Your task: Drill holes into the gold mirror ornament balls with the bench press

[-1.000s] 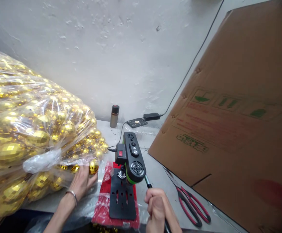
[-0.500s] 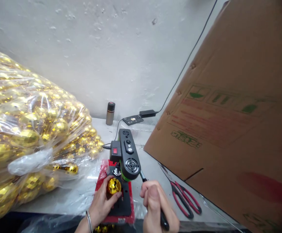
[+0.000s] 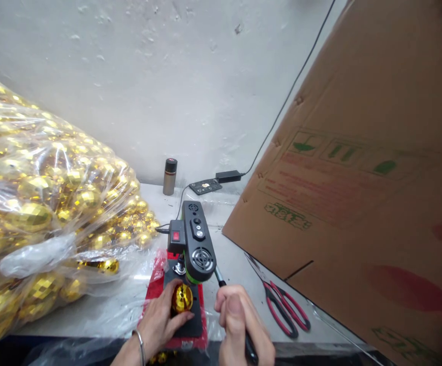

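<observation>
A shiny gold faceted ball (image 3: 183, 298) is held between the thumb and fingers of my left hand (image 3: 162, 316), over the black base plate of a small bench machine. My right hand (image 3: 240, 325) is wrapped round the black handle (image 3: 250, 349) of the machine's lever, to the right of the base. The machine's black head (image 3: 198, 244), with two round vents, stands just beyond the ball. Its switch box (image 3: 177, 236) carries a red rocker switch. Beneath the base lies a red sheet (image 3: 154, 284).
A big clear plastic bag (image 3: 53, 203) of gold balls fills the left. Red-handled scissors (image 3: 285, 307) lie beside a large cardboard box (image 3: 343, 178) on the right. By the wall are a small bottle (image 3: 169, 177) and a black power adapter (image 3: 228, 176) with its cable.
The gold ball has turned in my left hand and sits slightly lower and to the right. My right hand keeps its grip on the lever handle. The whole view has shifted a little.
</observation>
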Demonstrator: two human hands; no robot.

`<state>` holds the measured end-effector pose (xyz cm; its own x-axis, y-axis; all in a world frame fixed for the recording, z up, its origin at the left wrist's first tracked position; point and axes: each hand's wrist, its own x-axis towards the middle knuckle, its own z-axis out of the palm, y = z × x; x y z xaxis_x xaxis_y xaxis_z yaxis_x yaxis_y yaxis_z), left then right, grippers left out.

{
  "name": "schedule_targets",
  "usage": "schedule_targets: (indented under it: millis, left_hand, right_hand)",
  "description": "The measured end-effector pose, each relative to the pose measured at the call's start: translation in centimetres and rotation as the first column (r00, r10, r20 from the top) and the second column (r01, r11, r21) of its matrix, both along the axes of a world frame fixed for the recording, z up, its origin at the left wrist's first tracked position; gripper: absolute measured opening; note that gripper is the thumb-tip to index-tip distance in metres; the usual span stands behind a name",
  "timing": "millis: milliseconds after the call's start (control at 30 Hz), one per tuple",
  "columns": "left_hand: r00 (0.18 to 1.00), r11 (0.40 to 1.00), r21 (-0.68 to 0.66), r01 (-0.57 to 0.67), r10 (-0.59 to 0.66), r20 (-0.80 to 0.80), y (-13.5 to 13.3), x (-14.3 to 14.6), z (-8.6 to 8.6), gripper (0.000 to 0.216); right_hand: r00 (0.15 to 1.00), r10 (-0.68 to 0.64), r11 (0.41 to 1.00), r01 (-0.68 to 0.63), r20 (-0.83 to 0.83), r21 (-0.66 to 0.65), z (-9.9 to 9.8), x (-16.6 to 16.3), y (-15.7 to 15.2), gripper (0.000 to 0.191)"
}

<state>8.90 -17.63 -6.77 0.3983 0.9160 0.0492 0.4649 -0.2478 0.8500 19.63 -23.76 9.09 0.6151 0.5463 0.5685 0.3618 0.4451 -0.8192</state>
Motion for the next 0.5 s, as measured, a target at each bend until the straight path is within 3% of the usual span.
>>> schedule_targets:
  millis: [100, 300, 500]
  left_hand:
    - [1.000, 1.000, -0.002, 0.025, -0.025, -0.006, 0.1, -0.1, 0.1, 0.058]
    - [0.996, 0.997, -0.064, -0.038, 0.033, -0.082, 0.3, 0.4, 0.9, 0.057]
    - [0.997, 0.991, 0.118, -0.062, 0.068, -0.046, 0.4, 0.2, -0.3, 0.058]
  right_hand:
    - [1.000, -0.005, 1.000, 0.005, 0.007, 0.005, -0.2, 0.0, 0.0, 0.036]
    - [1.000, -0.011, 1.000, 0.011, 0.005, -0.018, -0.4, 0.2, -0.1, 0.036]
    - [0.999, -0.010, 1.000, 0.010, 0.046, -0.012, -0.7, 0.6, -0.1, 0.035]
